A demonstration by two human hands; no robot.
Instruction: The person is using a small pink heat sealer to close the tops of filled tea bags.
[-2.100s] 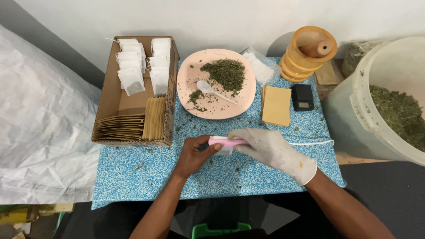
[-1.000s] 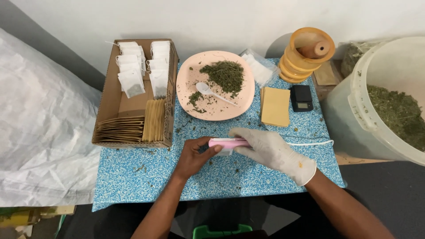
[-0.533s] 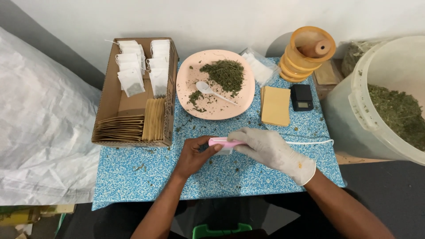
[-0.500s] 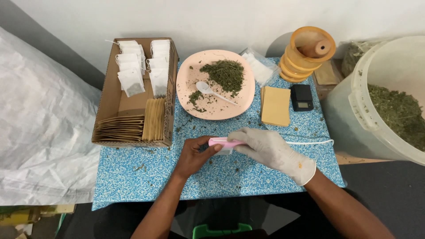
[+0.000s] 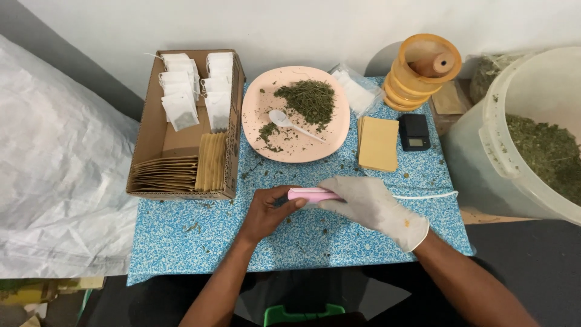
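Note:
On the blue speckled table (image 5: pixel 181 242) my bare left hand (image 5: pixel 266 212) and my white-gloved right hand (image 5: pixel 372 203) meet at a small pink handheld sealer (image 5: pixel 310 194). The gloved hand presses down on the sealer's right part; the left hand's fingers pinch at its left end, where something small is hidden under them. A thin white cord (image 5: pixel 433 195) runs from the sealer to the right. Behind it stands a pink plate (image 5: pixel 266 103) with dried green herb (image 5: pixel 307 100) and a white spoon (image 5: pixel 287 121).
A cardboard box (image 5: pixel 151 139) at the left holds white filled sachets and brown envelopes. A stack of tan envelopes (image 5: pixel 377 143), a small black scale (image 5: pixel 415 131), an orange ringed stack (image 5: pixel 423 69) and a big white bucket of herb (image 5: pixel 526 145) stand to the right. White sacking lies at the left.

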